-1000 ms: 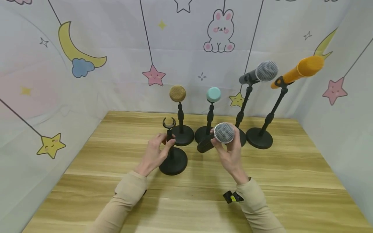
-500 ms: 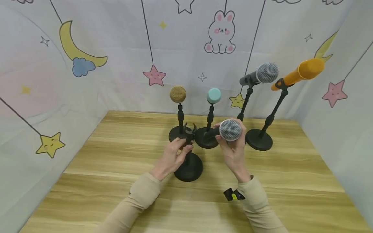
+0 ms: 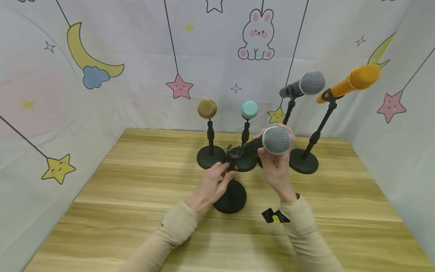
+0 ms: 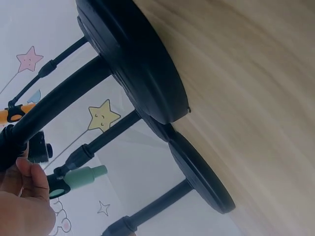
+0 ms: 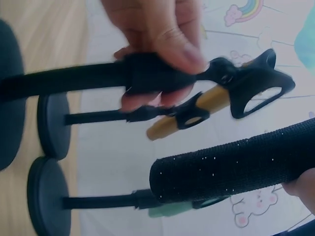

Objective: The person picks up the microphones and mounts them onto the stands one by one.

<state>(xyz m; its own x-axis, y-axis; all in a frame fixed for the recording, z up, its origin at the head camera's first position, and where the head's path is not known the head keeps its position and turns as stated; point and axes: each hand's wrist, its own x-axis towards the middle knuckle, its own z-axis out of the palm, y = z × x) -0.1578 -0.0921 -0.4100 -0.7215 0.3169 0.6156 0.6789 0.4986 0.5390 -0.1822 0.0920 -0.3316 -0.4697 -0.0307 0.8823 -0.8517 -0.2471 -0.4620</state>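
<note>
My left hand grips a black microphone stand by its pole, thumb and fingers just under the clip. In the right wrist view the stand's clip has nothing in it. A black microphone with a silver mesh head is held in my right hand, fingers around it near the head. Its handle points left toward the clip; the tail end overlaps the clip in the head view but lies beside it in the right wrist view. The stand's round base is seen from the side in the left wrist view.
Behind my hands stand other microphones on black stands: gold, mint, grey and orange. A printed curtain encloses the wooden table. A black piece with yellow hangs by my right cuff.
My left hand has brought the stand to the right, closer to the microphone. The right hand has raised the microphone slightly rightward, and its handle is now less steep.
</note>
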